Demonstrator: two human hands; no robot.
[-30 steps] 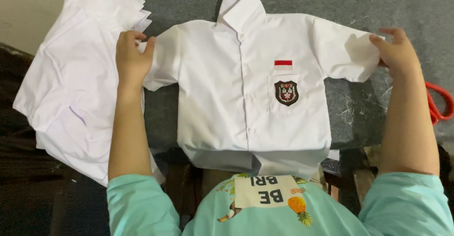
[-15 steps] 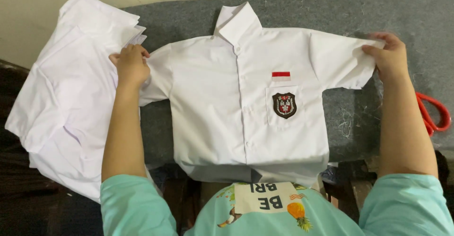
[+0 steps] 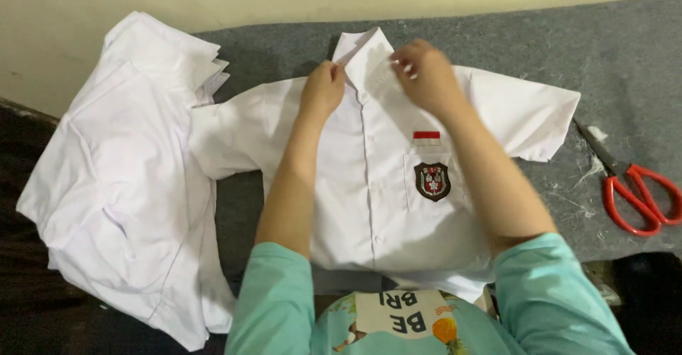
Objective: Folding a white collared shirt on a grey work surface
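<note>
Far left: pile of white shirts, loosely stacked, hanging over the counter edge. Centre: white short-sleeved shirt flat on the grey counter, front up, buttoned, sleeves spread out to both sides. Long axis running away from the body: collar at the far end, hem at the near edge, dark badge on the chest pocket. Left hand at the collar's left side, grip pinched shut on collar cloth. Right hand at the collar's right side, fingers curled down onto the fabric; looks like a pinch, fingertips partly hidden. Probably light, soft, limp cotton, prone to wrinkling and sliding; best taken at the stiffer collar or shoulder seams, not mid-panel. Far right: red-handled scissors lying closed, well apart from the sleeve.
</note>
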